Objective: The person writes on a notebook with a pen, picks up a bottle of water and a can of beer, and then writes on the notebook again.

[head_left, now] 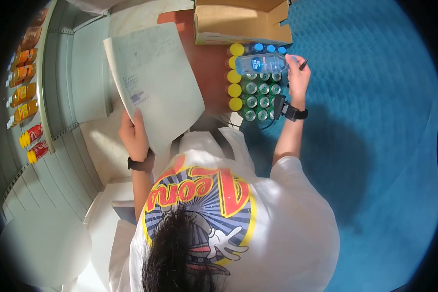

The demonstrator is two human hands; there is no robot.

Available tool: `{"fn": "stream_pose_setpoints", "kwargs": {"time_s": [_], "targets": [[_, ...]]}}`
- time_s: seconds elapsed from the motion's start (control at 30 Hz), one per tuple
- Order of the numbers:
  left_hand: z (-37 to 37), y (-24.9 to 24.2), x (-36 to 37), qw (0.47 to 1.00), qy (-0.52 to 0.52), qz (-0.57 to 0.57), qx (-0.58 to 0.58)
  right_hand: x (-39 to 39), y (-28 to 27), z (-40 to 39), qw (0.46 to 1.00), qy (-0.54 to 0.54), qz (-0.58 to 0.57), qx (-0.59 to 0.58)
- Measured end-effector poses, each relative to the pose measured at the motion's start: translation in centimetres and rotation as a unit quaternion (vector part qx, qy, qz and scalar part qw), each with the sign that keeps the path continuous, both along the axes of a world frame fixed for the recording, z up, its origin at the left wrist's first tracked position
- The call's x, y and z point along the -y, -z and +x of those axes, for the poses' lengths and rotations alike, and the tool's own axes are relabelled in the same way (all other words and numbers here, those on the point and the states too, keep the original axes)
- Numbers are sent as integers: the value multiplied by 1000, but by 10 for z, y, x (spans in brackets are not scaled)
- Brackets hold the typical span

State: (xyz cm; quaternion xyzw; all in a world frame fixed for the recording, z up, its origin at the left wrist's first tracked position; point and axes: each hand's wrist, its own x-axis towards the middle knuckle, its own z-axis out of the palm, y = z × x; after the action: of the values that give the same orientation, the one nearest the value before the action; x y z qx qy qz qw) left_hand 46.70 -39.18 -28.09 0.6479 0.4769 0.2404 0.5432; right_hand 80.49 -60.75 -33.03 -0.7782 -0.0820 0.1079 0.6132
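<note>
My left hand (pixel 134 135) grips the lower left edge of an open notebook (pixel 165 73) whose page carries handwriting. In my right hand (pixel 298 77) is a clear plastic water bottle (pixel 261 63) with a blue label, lying on its side in the air and held at its cap end. A dark pen (pixel 302 65) sticks out from the same fingers. Below the bottle stand several green-sided cans (pixel 263 88) in rows, a line of yellow-capped bottles (pixel 234 90) and some blue-capped bottles (pixel 270 48). The bottle hides part of these.
An open cardboard box (pixel 243 38) lies at the top, beside a reddish-brown surface (pixel 211 73). Shelves on the left hold orange drink bottles (pixel 23 92) and red bottles with yellow caps (pixel 34 136). Blue textured flooring (pixel 374 121) spreads to the right. A cable (pixel 267 127) runs near my right wrist.
</note>
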Motion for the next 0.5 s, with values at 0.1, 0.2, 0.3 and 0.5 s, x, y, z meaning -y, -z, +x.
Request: {"fn": "stream_pose_setpoints", "kwargs": {"time_s": [0.1,0.2,0.3,0.5], "targets": [[3,1,1,999,-14,9,38,-20,-55,-18,983,-43,59,-167],[4,-4,2,998,1,20,52,-36,-76,-28,965,-140,75,-207],[4,-13,3,998,12,-2,68,-67,-91,-45,942,-224,111,-224],[-2,-22,-4,989,47,-86,110,-122,-96,-66,897,-342,134,-245]]}}
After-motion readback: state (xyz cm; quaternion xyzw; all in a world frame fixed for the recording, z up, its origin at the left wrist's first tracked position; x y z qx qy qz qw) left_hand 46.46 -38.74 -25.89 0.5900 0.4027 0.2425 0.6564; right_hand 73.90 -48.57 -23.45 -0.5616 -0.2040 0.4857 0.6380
